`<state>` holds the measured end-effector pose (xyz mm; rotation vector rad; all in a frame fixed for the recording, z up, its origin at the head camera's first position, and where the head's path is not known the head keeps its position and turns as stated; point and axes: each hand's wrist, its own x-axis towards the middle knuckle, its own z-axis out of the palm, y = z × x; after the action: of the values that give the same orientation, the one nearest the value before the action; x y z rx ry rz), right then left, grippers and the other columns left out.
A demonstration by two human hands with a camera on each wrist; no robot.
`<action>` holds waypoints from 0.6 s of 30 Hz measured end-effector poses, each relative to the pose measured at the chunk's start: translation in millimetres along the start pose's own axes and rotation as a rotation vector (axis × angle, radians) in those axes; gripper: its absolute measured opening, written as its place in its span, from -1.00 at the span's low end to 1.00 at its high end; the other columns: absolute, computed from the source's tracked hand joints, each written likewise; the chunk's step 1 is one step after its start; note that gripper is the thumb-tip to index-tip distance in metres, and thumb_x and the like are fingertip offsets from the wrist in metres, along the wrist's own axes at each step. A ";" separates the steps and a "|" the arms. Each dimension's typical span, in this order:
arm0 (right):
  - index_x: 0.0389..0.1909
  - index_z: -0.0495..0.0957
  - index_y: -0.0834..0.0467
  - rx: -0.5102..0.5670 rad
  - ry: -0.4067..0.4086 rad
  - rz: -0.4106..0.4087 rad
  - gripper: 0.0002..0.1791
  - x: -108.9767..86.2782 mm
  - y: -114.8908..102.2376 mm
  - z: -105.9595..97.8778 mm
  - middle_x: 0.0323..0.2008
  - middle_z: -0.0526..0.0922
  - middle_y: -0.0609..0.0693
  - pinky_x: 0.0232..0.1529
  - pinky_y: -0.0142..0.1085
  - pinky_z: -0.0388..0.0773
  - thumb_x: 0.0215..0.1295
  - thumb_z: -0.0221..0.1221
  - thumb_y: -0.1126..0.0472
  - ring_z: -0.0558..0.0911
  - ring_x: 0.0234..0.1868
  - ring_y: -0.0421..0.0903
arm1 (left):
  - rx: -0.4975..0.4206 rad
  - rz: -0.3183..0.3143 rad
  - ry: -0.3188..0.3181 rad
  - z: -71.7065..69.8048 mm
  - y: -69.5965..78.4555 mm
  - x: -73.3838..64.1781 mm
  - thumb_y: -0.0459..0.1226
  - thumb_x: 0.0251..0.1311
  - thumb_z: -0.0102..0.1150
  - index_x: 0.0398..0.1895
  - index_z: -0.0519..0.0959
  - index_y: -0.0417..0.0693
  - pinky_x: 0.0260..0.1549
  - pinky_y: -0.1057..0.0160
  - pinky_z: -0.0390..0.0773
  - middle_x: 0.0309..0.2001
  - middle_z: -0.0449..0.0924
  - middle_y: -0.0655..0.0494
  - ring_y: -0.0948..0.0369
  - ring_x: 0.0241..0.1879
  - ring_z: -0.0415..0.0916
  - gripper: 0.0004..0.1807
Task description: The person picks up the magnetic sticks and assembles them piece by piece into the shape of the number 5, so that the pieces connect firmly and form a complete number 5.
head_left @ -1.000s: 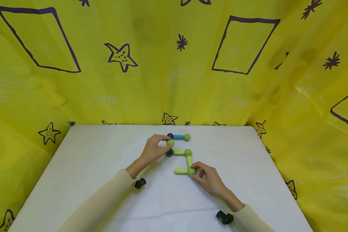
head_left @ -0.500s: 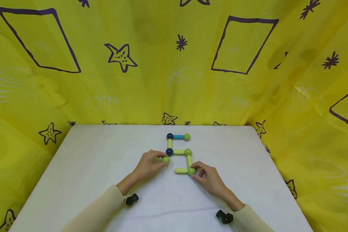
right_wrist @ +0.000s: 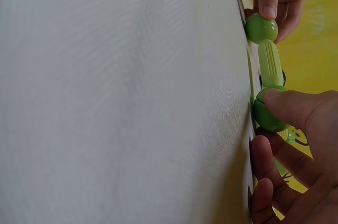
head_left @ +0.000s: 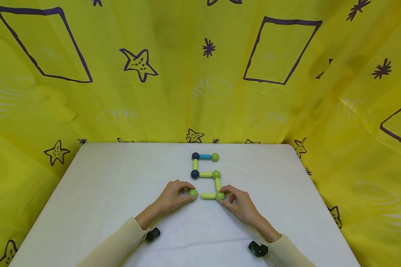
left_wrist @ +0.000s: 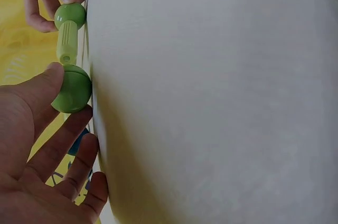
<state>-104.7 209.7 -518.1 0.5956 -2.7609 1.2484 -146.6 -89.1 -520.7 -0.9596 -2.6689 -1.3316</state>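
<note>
Between thumb and fingers my left hand pinches a green ball, close to the free left end of a light-green rod. My right hand holds another green ball at that rod's right end. From this ball a second light-green rod runs up to a green ball. A rod links that one to a dark blue ball. Farther back stand an upright rod, a second dark blue ball, a blue rod and a green end ball.
The pieces lie on a white-covered table. A yellow curtain with dark drawings hangs behind it and at both sides. Each wrist carries a small black camera, the left camera and the right camera.
My left hand has brought its green ball toward me, from beside the dark blue balls down to the near rod's left end. My right hand has stayed on its ball.
</note>
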 end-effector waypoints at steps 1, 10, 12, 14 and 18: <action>0.04 0.62 0.03 0.001 0.002 -0.002 -0.62 0.0 0.3 0.2 -0.13 0.71 -0.06 -0.36 -0.38 0.48 0.22 0.44 0.31 0.54 -0.43 -0.28 | 0.002 -0.003 0.000 0.2 0.2 -0.1 -0.18 0.20 0.48 -0.08 0.75 0.01 -0.24 0.26 0.49 -0.24 0.72 0.24 0.21 -0.29 0.51 -0.76; 0.04 0.62 0.04 0.006 0.005 -0.009 -0.62 -0.8 0.5 1.4 -0.12 0.71 -0.05 -0.37 -0.39 0.48 0.23 0.44 0.30 0.54 -0.43 -0.30 | 0.000 -0.046 -0.013 2.6 2.3 -1.9 -0.18 0.19 0.49 -0.05 0.76 0.06 -0.19 0.29 0.46 -0.20 0.74 0.31 0.25 -0.26 0.51 -0.74; 0.04 0.62 0.03 0.007 0.006 -0.011 -0.62 -0.9 0.4 1.2 -0.12 0.71 -0.05 -0.37 -0.39 0.48 0.23 0.44 0.31 0.55 -0.43 -0.29 | 0.000 -0.043 -0.015 3.6 2.7 -2.1 -0.18 0.19 0.49 -0.05 0.75 0.05 -0.19 0.29 0.46 -0.19 0.74 0.30 0.25 -0.25 0.51 -0.73; 0.04 0.62 0.03 0.007 0.007 -0.013 -0.62 -0.9 0.3 1.0 -0.12 0.71 -0.06 -0.38 -0.38 0.48 0.23 0.44 0.31 0.55 -0.44 -0.29 | 0.002 -0.039 -0.015 4.4 3.0 -2.1 -0.18 0.19 0.49 -0.05 0.75 0.05 -0.19 0.29 0.46 -0.19 0.73 0.30 0.25 -0.25 0.50 -0.73; 0.04 0.62 0.03 0.005 0.009 -0.017 -0.62 -0.7 0.0 0.6 -0.12 0.71 -0.06 -0.38 -0.38 0.47 0.23 0.44 0.31 0.54 -0.44 -0.30 | 0.006 -0.043 -0.017 4.9 4.0 -1.8 -0.19 0.18 0.50 -0.05 0.75 0.04 -0.20 0.28 0.46 -0.20 0.73 0.29 0.25 -0.26 0.50 -0.72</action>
<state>-104.0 209.5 -518.7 0.6110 -2.7397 1.2522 -141.8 -84.7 -521.3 -0.9230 -2.7196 -1.3284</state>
